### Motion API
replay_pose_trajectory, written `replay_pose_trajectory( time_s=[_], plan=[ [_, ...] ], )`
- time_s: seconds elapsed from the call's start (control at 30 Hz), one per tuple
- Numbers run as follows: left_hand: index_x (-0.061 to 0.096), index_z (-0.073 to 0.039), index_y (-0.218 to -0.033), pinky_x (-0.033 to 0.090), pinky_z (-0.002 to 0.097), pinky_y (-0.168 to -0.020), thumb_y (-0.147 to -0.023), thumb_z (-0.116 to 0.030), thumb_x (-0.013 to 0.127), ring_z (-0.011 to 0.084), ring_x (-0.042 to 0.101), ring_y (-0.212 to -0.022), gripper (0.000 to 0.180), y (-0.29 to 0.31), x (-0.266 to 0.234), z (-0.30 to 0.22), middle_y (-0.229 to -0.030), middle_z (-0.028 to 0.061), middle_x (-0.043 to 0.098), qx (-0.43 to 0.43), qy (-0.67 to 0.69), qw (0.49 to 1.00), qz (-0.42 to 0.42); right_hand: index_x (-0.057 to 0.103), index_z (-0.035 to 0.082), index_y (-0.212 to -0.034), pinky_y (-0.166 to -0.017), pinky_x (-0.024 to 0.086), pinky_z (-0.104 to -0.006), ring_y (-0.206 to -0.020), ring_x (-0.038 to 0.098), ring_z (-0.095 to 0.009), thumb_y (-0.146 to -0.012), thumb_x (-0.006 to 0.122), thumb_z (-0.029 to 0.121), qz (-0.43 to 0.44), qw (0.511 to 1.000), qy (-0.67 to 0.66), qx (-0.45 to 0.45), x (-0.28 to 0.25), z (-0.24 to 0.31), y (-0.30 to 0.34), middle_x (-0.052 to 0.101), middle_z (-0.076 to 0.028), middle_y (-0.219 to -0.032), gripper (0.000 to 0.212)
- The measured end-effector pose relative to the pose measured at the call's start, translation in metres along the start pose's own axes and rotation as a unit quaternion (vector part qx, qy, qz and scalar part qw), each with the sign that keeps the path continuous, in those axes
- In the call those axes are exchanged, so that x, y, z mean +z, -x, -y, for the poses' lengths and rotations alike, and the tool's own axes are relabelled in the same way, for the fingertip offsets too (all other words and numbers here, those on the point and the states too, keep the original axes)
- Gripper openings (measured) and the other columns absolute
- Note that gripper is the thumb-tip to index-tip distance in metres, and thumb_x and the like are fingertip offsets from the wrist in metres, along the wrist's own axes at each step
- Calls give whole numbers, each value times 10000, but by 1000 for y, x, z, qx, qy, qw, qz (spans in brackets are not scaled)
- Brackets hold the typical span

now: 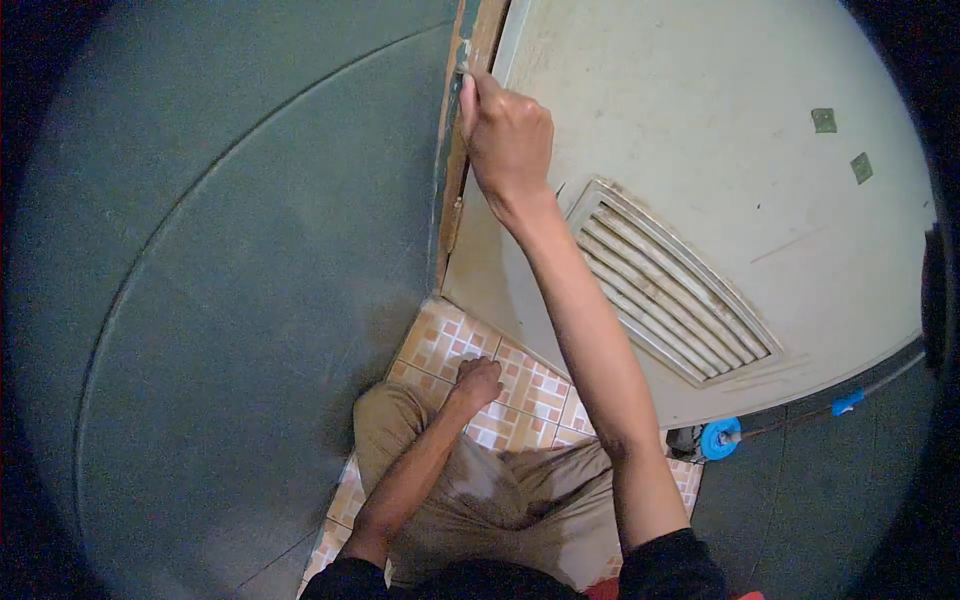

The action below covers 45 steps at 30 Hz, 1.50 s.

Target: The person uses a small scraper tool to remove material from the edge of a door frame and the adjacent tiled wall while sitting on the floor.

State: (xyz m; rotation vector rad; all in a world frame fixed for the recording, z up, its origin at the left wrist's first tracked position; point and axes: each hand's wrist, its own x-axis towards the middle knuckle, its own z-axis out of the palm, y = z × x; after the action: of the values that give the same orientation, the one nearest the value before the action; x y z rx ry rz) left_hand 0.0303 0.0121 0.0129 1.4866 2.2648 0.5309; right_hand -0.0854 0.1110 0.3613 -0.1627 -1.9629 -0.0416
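My right hand (510,145) is raised with its arm stretched out, at the wooden door frame (450,215) between the green wall and the pale door. Its fingers are pinched together against the frame's edge, by a worn strip with white and green patches. What lies between the fingertips, if anything, is too small to make out. Lower down, my left hand (480,382) is curled closed in front of my bent knee, over the patterned floor tiles (525,400). Its palm side is hidden, so I cannot see whether it holds something.
The pale door (680,110) stands at the right, with a dirty louvred vent (675,290) and two small green patches. A dark green wall (270,250) fills the left. Beyond the door's lower edge is a blue round object (720,438) with a rod.
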Motion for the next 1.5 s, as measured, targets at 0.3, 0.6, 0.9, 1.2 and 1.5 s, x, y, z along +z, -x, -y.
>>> replay_pose_trajectory(
  time_s=[0.3,0.6,0.9,1.2,1.5],
  plan=[
    [620,-15,-1004,464,480,-866,-796,-329,651,341,607,-993,377,-3,1,2,-1037,194,625,-10,-15,999,37,600,29,-778,-466,452,-428,-514,598,-318,-929,546,188,107,994,10,-5,29,-3,92,591,-161,-598,226],
    [639,-31,-992,453,474,-862,-804,-308,645,325,606,-1007,335,-1,4,0,-1061,185,628,-10,-13,1000,19,594,36,-773,-462,450,-428,-517,601,-322,-935,541,216,127,992,11,-7,25,-4,92,590,-166,-598,248],
    [643,-28,-967,453,490,-839,-787,-309,674,332,613,-982,336,-1,2,1,-1029,181,632,-17,-3,1000,12,580,49,-766,-450,438,-419,-494,592,-310,-915,568,202,69,997,18,7,17,3,64,579,-151,-565,214],
    [641,-25,-1000,449,480,-874,-810,-322,671,318,613,-1004,354,0,-13,-8,-1042,172,632,-31,0,998,47,601,37,-800,-464,470,-406,-523,622,-291,-934,520,185,202,978,51,-10,51,-3,154,614,-138,-603,215],
    [589,3,-1057,464,510,-850,-809,-319,644,364,612,-975,410,2,-10,-2,-1023,195,621,-11,-14,999,40,591,22,-765,-469,464,-426,-494,589,-324,-924,546,185,149,989,18,17,31,1,115,578,-169,-574,232]
  ],
)
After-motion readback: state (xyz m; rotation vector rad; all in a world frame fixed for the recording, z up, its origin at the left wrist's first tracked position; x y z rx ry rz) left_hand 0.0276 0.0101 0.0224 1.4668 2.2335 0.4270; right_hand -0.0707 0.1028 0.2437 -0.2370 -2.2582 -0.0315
